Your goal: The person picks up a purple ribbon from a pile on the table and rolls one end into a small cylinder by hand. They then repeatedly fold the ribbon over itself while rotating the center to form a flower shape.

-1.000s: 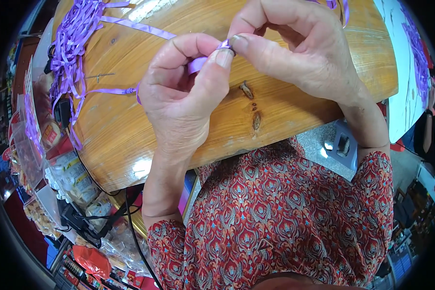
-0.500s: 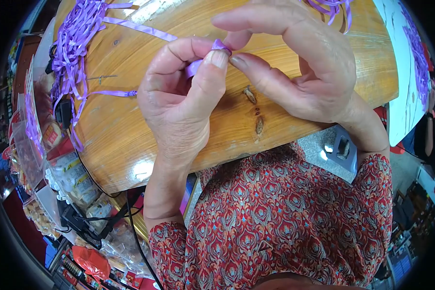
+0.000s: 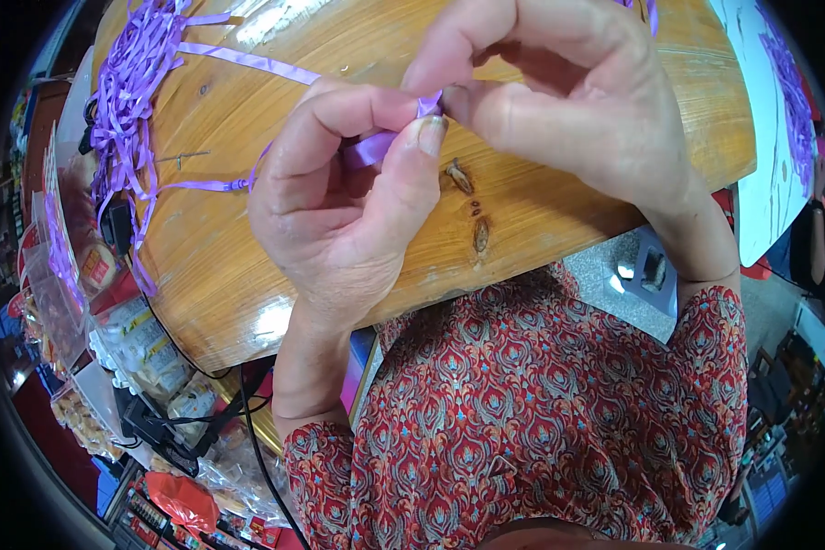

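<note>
My left hand (image 3: 339, 202) holds a shiny purple ribbon (image 3: 372, 149) between thumb and bent index finger. A loop of it curves inside the palm, and a small fold sticks up above the thumb tip. Right at that fold, my right hand (image 3: 596, 128) pinches the ribbon with thumb and index finger; its other fingers curl above. The exact grip is partly hidden by the fingertips. A ribbon strip (image 3: 252, 61) runs from behind my left hand to the tangled pile of purple ribbon (image 3: 142, 101). Another strip with a small knotted part (image 3: 234, 185) lies left of the hand.
Both hands are over a wooden table (image 3: 211, 284). A thin metal needle-like piece (image 3: 183, 157) lies near the pile. Clear bags of packaged goods (image 3: 142, 353) and black cables (image 3: 160, 426) crowd the left side. A white board (image 3: 765, 174) with purple ribbon stands at right.
My right hand has come down and closed its index finger toward the thumb at the ribbon fold. My left hand has shifted slightly with the ribbon still pinched.
</note>
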{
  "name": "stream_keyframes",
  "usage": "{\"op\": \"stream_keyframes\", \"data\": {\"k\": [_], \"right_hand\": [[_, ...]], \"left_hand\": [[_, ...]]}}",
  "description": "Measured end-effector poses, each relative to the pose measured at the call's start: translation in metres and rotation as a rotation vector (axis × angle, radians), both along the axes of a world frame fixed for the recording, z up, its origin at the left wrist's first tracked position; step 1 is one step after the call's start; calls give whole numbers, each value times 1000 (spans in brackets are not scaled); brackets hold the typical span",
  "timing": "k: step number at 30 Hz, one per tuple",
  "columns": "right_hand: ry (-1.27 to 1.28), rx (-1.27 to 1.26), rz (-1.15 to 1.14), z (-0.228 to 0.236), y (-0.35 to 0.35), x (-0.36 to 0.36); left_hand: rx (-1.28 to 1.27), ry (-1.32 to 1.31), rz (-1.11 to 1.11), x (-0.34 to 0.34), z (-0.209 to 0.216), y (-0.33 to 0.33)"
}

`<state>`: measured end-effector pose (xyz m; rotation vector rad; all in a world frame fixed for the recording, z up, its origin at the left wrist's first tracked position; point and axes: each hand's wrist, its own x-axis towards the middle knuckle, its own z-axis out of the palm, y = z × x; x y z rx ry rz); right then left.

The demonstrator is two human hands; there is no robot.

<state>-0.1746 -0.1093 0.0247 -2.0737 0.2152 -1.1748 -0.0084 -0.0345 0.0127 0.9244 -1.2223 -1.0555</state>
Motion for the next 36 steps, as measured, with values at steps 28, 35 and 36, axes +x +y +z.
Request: {"op": "stream_keyframes", "data": {"k": [28,35,36], "right_hand": [[51,323,-135,6,30,6],[170,74,-127,22,19,-2],[244,121,-173,39,20,-3]], "left_hand": [[284,564,-135,12,-3,-1],[231,485,-236,15,-8,-3],[299,508,-234,16,-8,-3]]}}
